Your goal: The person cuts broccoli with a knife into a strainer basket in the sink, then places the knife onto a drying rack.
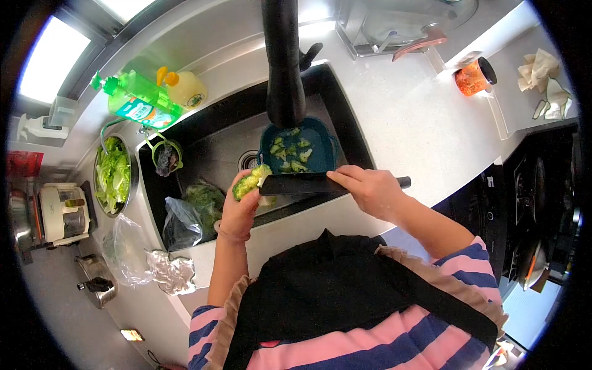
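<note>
The left hand [233, 213] is cupping broccoli [249, 181] in curled fingers while the right hand [377, 196] is gripping a black knife [296, 184], its long axis running crosswise towards the broccoli.

White countertop [394, 111], green bottle [143, 102], yellow-topped bottle [187, 91], bowl [132, 189] of greens [113, 172], clear bag [125, 250], foil [172, 271]

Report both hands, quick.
Left hand: closed around a broccoli piece.
Right hand: closed on a black knife.
</note>
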Demonstrator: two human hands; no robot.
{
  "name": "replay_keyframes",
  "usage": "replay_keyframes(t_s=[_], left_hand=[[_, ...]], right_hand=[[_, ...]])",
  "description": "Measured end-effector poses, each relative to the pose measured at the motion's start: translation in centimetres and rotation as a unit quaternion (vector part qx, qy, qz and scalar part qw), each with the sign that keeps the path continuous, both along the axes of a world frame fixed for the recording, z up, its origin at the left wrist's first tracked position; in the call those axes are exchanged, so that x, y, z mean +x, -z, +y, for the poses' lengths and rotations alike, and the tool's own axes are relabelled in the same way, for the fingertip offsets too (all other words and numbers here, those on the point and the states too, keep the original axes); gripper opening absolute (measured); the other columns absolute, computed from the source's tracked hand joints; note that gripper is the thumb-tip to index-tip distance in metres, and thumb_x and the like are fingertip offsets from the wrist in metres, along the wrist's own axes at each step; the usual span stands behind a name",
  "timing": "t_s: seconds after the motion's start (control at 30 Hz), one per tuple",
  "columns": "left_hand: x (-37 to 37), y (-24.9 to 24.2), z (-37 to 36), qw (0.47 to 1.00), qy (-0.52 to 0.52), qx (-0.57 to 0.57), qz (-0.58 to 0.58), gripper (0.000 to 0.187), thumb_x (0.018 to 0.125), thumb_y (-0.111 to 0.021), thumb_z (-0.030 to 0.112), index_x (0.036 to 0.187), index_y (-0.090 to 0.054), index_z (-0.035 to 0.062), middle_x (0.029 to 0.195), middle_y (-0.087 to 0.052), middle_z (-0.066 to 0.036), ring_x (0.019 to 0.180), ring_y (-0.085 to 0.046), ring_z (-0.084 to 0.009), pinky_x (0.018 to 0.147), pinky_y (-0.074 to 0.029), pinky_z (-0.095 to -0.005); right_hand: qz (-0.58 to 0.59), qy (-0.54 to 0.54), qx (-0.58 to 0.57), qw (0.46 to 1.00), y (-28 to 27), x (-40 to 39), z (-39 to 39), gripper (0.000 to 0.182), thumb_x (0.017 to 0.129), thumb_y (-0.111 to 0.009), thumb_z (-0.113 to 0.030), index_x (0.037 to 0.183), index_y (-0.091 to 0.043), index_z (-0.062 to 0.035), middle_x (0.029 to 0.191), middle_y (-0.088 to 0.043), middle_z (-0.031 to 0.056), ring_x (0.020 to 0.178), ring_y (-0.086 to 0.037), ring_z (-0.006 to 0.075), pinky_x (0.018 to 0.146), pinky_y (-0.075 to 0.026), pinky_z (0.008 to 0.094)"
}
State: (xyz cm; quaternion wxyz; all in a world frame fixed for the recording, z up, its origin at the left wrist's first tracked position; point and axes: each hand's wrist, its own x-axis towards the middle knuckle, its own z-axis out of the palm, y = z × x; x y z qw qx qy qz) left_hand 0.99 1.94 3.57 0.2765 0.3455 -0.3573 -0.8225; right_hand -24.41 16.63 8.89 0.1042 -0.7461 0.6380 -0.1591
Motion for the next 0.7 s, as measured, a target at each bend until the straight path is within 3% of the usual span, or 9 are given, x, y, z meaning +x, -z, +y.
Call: replay_keyframes(t_s=[0.23, 0.3, 0.4, 0.57, 0.63, 0.7], left_hand=[[-1.5, 0.0, 0.0, 0.994, -0.036, 0.073, 0.079, 0.049, 0.080, -0.065, 0.010, 0.123, -0.043, 0.0018, 0.109, -0.056, -0.009, 0.098, -0.058, -0.0185, 0.086, -0.047, -0.0302], [-1.7, 0.7, -0.2, 0.996, -0.004, 0.061, 0.059, 0.050, 0.079, -0.065, 0.014, 0.123, -0.044, 0.0050, 0.117, -0.054, -0.012, 0.107, -0.055, -0.0273, 0.093, -0.044, -0.0398], [-2.5, 0.4, 0.2, 0.994, -0.015, 0.081, 0.074, 0.048, 0.080, -0.064, 0.009, 0.123, -0.043, 0.0014, 0.112, -0.056, -0.012, 0.106, -0.057, -0.0244, 0.091, -0.046, -0.0339], [-3.1, 1.2, 0.1, 0.993, 0.020, 0.068, 0.096, 0.047, 0.081, -0.063, 0.009, 0.123, -0.044, 0.0014, 0.113, -0.056, -0.013, 0.105, -0.057, -0.0239, 0.091, -0.046, -0.0339], [-3.4, 1.4, 0.0, 0.992, 0.046, 0.052, 0.108, 0.046, 0.082, -0.062, 0.009, 0.124, -0.044, 0.0014, 0.114, -0.056, -0.013, 0.105, -0.057, -0.0239, 0.092, -0.046, -0.0339], [-3.7, 2.2, 0.1, 0.999, 0.012, 0.044, 0.021, 0.050, 0.083, -0.063, 0.018, 0.126, -0.044, 0.0012, 0.119, -0.054, -0.013, 0.108, -0.056, -0.0256, 0.092, -0.046, -0.0341]], right_hand=[[-0.097, 0.045, 0.036, 0.994, 0.7, 0.5, 0.2, 0.037, 0.081, -0.056, -0.001, 0.117, -0.057, -0.0086, 0.104, -0.061, 0.0099, 0.080, -0.064, 0.0251, 0.062, -0.054, 0.0310], [-0.122, 0.055, 0.053, 0.990, 1.3, 0.4, 0.3, 0.035, 0.083, -0.056, -0.003, 0.117, -0.058, -0.0085, 0.103, -0.061, 0.0107, 0.081, -0.064, 0.0263, 0.064, -0.054, 0.0319], [-0.172, 0.071, 0.082, 0.979, 1.7, 0.3, 0.4, 0.030, 0.086, -0.055, -0.008, 0.116, -0.058, -0.0088, 0.101, -0.061, 0.0120, 0.082, -0.063, 0.0292, 0.067, -0.053, 0.0350], [-0.232, 0.105, 0.118, 0.960, 2.2, -0.2, 0.7, 0.026, 0.087, -0.054, -0.012, 0.112, -0.059, -0.0062, 0.096, -0.061, 0.0146, 0.086, -0.061, 0.0328, 0.075, -0.050, 0.0389], [-0.244, 0.133, 0.187, 0.942, 2.0, -0.7, 0.6, 0.025, 0.088, -0.053, -0.014, 0.111, -0.059, -0.0048, 0.094, -0.061, 0.0160, 0.088, -0.059, 0.0339, 0.077, -0.048, 0.0394], [-0.233, 0.131, 0.180, 0.947, 2.3, -0.8, 0.7, 0.026, 0.089, -0.052, -0.014, 0.112, -0.058, -0.0052, 0.095, -0.061, 0.0161, 0.088, -0.059, 0.0339, 0.077, -0.048, 0.0393]])
